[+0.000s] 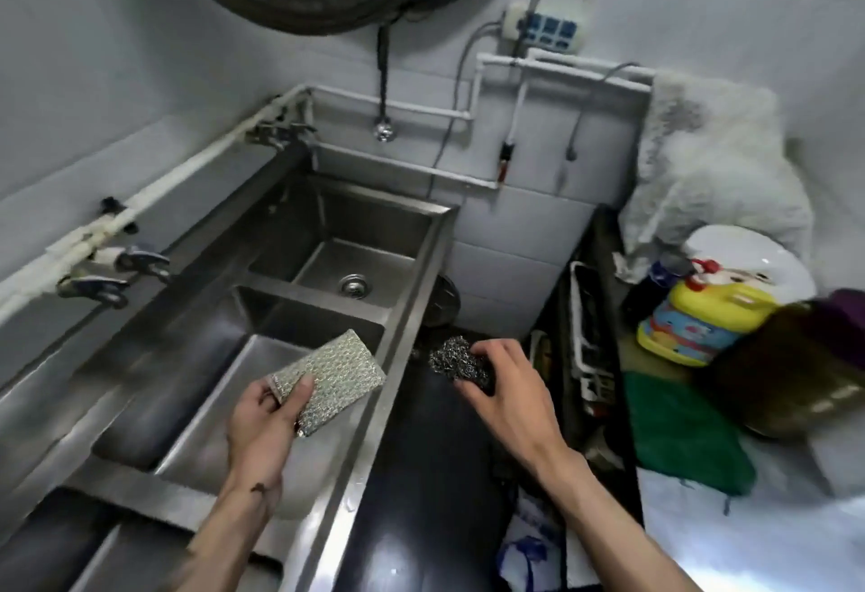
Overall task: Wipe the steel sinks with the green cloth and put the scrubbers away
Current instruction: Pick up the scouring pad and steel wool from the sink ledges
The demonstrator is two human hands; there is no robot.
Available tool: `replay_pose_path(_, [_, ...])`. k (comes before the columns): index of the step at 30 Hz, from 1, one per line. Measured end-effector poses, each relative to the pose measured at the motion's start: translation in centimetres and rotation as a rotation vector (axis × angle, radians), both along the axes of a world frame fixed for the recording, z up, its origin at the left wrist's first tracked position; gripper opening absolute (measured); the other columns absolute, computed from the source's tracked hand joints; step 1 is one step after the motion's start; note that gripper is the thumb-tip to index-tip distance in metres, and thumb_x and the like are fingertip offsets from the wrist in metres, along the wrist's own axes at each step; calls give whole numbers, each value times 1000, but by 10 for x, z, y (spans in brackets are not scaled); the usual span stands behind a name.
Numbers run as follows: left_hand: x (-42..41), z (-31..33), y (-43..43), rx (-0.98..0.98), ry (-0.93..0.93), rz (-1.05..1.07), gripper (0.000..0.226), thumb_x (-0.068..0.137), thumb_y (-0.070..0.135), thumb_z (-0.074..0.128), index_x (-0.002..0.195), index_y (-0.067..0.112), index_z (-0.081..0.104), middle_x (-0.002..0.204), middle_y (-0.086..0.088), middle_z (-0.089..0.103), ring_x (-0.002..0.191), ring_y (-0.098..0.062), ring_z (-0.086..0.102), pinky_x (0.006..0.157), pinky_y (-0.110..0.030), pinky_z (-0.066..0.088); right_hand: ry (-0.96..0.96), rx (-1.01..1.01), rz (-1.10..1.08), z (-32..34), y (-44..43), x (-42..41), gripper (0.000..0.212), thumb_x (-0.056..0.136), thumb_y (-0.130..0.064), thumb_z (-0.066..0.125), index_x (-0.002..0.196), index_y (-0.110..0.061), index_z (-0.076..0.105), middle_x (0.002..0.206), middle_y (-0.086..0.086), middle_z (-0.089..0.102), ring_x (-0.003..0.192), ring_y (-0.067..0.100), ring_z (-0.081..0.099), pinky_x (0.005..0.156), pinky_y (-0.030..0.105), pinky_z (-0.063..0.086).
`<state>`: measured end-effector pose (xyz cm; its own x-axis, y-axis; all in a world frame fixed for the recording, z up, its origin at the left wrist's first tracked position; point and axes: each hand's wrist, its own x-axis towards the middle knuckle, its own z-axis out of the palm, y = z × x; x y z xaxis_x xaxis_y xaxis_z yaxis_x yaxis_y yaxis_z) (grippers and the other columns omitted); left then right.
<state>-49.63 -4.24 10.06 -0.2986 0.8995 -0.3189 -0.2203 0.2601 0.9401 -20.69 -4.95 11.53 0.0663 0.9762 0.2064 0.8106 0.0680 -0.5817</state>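
Putting the scrubbers away
Left hand (260, 423) pinches the flat pad (332, 376) above the sink (421, 273), right hand (508, 392) grips the steel wool (454, 359); next, both probably need a storage spot.

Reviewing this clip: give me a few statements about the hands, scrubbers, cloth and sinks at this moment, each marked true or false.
1. The left hand holds the flat silver scrubber pad. True.
2. The right hand holds the green cloth. False: it grips the steel wool ball; the cloth lies untouched on the surface to the right.
3. The steel wool ball is inside a basin. False: it is held to the right of the sink rim, outside the basins.
4. The far sink basin has a round drain in its floor. True.
5. A yellow bottle stands beyond the green cloth. True.
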Motion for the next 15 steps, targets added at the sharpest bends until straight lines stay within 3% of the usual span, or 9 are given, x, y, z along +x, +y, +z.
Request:
replay_pose_path(4, [108, 6, -16, -10, -4, -237, 19, 94, 11, 75, 112, 12, 68, 105, -7, 79, 97, -21, 74, 82, -27, 59, -12, -3, -204, 7, -69, 101, 39, 83, -44, 75, 117, -34, 57, 119, -17, 54, 102, 11, 62, 84, 33, 52])
replay_pose_path(8, [213, -6, -42, -41, 11, -436, 24, 92, 12, 78, 114, 10, 69, 106, -12, 81, 98, -27, 77, 83, -34, 60, 7, -43, -376, -4, -144, 195, 38, 83, -38, 77, 115, -33, 57, 116, -15, 53, 101, 14, 62, 83, 35, 54])
replay_pose_path(15, [368, -51, -98, -150, 111, -661, 19, 91, 7, 78, 108, 8, 69, 101, -12, 82, 98, -28, 78, 74, -25, 58, 35, -179, -574, -51, -243, 328, 39, 82, -40, 81, 114, -30, 61, 114, -10, 57, 92, 18, 66, 74, 33, 53])
